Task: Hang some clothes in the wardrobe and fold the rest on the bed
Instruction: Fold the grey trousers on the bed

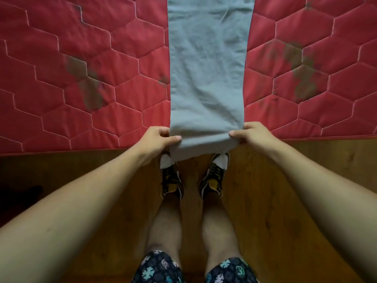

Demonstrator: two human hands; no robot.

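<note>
While left hand (158,139) pinches cloth (208,68), right hand (255,135) matches.

We see a plain grey-blue garment (208,68) against a red bed (61,58), its cover quilted in hexagons of pale stitching and blotched with dull brownish stains (89,92). The floor (285,201) is warm brown wood. Our shoes (171,180) are black with mustard-yellow patches, our socks (221,161) white, our shorts (159,268) dark navy with a teal, pink and white leaf-like print.

Garment (208,68) lies on mattress (81,58); near end overhangs floor (285,180), between 2 hands.
</note>
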